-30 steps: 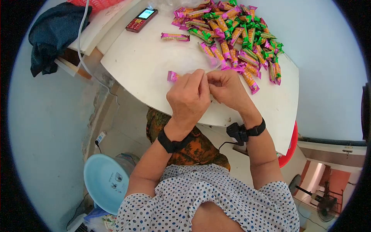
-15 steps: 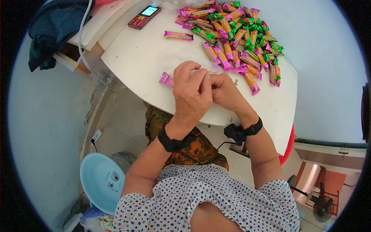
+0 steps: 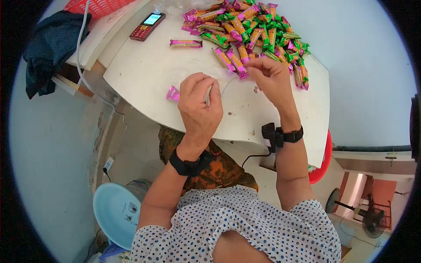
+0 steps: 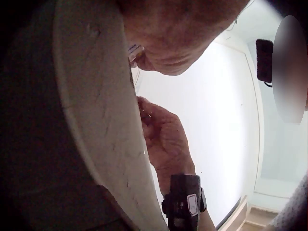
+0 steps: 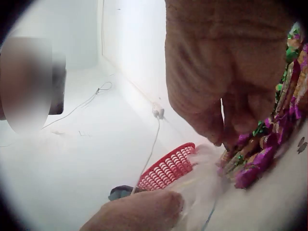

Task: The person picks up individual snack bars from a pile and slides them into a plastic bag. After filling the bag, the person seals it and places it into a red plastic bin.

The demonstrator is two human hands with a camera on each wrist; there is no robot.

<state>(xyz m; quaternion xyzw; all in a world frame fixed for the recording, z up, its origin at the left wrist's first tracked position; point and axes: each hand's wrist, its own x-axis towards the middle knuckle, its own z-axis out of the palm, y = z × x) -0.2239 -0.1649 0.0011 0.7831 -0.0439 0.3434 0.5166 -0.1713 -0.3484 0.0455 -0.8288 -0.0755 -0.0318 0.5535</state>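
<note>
First, basin (image 3: 116,210): count 1; pale blue, round; low and nearest, under the left elbow.
Wrist straps (image 3: 188,164): count 2; black, one per wrist; the right one carries a small black box.
Left hand (image 3: 199,103): the nearer hand; fingers curled, gripping the edge of a clear plastic bag (image 5: 202,187).
Loose sweet (image 3: 172,93): count 1; pink wrapper; just beside the left hand on its outer side; cannot tell whether it lies inside the bag.
Hand spacing: apart; bare white table (image 3: 153,74) shows between them, and the bag's film runs from the left hand toward the right.
Right hand (image 3: 269,76): farther out; fingers bent downward, tips on the near edge of the sweets; cannot tell whether they pinch one.
Paired bars (image 3: 237,62): count 2; side by side, pink-ended; just left of the right fingertips, beyond the left hand.
Single bar (image 3: 186,43): count 1; lies alone, beyond the left hand, well apart from it.
Heap (image 3: 254,26): too many wrapped bars to count; pink, orange and green; directly beyond the right hand.
Phone (image 3: 147,26): count 1; red, screen lit; beyond and left of the left hand.
Dark cloth (image 3: 48,48): count 1; bundled, far to the left of the left hand.
Basket (image 3: 101,5): count 1; red mesh; farthest, past the phone.
</note>
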